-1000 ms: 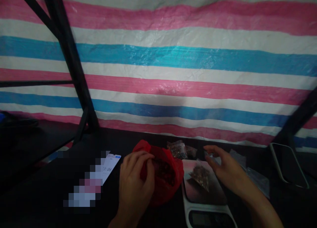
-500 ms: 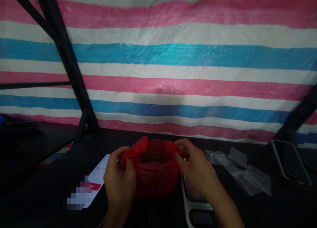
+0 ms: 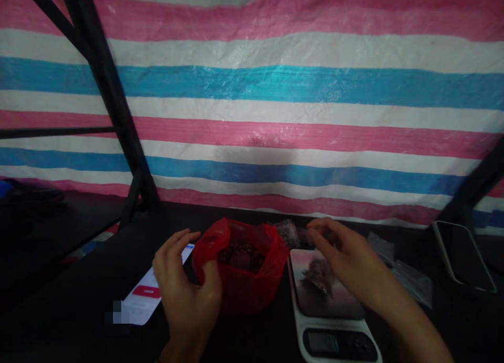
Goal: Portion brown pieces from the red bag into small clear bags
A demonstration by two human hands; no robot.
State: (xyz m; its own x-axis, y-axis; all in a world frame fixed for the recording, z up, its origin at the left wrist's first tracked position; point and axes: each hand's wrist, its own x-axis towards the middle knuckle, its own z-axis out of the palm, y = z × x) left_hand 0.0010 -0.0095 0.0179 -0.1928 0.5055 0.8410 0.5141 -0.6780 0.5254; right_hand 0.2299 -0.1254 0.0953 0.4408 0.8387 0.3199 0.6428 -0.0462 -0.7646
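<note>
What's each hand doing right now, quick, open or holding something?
Left hand: thumb pinching the rim of the red plastic bag, fingers spread open.
Right hand: open, empty, hovering over the kitchen scale and its small clear packet.

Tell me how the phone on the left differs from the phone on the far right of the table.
The left phone has its screen lit, showing white with a red button; the right phone has a dark screen. The left phone lies close beside the left hand and the red bag; the right phone lies apart, past the clear bags. Both lie flat, face up, on the dark table.
</note>
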